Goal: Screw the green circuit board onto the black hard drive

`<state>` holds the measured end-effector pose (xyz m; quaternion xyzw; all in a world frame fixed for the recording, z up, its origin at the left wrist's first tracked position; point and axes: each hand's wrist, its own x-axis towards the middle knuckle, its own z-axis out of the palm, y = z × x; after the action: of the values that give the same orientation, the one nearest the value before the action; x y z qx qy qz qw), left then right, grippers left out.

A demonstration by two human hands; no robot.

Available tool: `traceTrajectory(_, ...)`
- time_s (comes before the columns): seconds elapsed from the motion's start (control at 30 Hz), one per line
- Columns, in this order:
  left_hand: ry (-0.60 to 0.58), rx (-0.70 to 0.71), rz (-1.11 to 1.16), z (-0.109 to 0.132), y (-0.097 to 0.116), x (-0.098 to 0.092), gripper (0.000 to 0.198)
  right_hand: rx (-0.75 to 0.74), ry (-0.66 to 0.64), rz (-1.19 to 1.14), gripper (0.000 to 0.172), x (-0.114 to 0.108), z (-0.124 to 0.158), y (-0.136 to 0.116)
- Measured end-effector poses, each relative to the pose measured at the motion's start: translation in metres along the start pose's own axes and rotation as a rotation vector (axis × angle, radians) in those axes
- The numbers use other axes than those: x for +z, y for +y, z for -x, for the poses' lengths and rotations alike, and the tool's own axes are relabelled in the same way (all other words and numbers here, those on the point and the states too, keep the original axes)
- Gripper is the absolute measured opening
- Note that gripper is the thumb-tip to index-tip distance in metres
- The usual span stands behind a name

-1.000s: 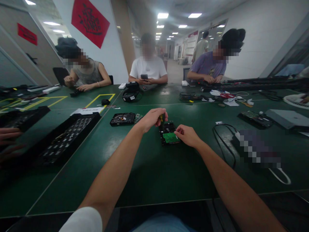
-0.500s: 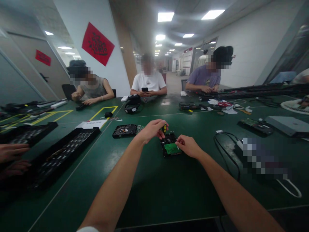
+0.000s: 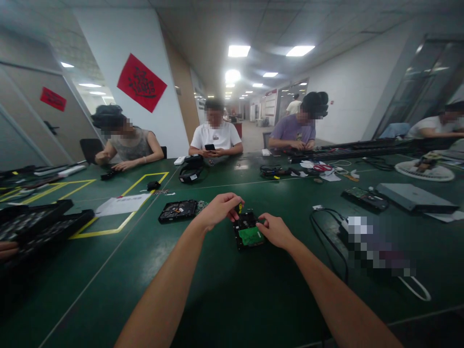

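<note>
A hard drive (image 3: 250, 245) lies flat on the green table in front of me, its green circuit board (image 3: 251, 236) facing up. My left hand (image 3: 225, 208) is closed around a small yellow-and-black screwdriver (image 3: 239, 208), held upright over the drive's far left part. The screwdriver's tip is too small to make out. My right hand (image 3: 272, 228) grips the drive's right edge with bent fingers, beside the board. Left of my hands rests another hard drive (image 3: 178, 211), with small loose metal parts (image 3: 201, 206) next to it.
Black trays (image 3: 54, 217) stand at the left, with another person's hand (image 3: 7, 250) on them. A paper sheet (image 3: 121, 205) lies nearby. At the right are a cable (image 3: 328, 241), a third drive (image 3: 364, 199) and a grey box (image 3: 416, 197). Several people sit across the table.
The whole view has shifted, with my head tilted up a little. The black tray at left has moved away leftward with the other person's hands. My right fingers have moved from the board to the drive's edge.
</note>
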<state>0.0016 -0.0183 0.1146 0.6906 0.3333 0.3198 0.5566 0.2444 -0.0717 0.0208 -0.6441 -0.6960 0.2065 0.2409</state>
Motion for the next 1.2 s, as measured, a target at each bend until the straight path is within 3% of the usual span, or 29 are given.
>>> traceTrajectory(0.43, 0.093, 0.064, -0.044, 0.005, 0.004, -0.003, 0.027, -0.069, -0.021, 0.071, 0.036, 0.004, -0.003, 0.001)
traceTrajectory(0.67, 0.203, 0.115, -0.155, 0.003, 0.000, -0.002, 0.035, -0.087, -0.036, 0.041, 0.034, 0.005, -0.004, 0.003)
traceTrajectory(0.87, 0.059, 0.162, -0.271, 0.010, 0.011, -0.004, 0.030, -0.096, -0.032, 0.048, 0.035, 0.006, -0.005, 0.006)
traceTrajectory(1.07, -0.208, 0.067, 0.012, 0.013, 0.011, -0.005, 0.031, -0.098, -0.011, 0.074, 0.036, 0.008, -0.007, 0.007)
traceTrajectory(1.2, -0.176, 0.049, 0.067, 0.012, 0.011, -0.008, 0.024, -0.111, -0.016, 0.080, 0.036, 0.008, -0.008, 0.008)
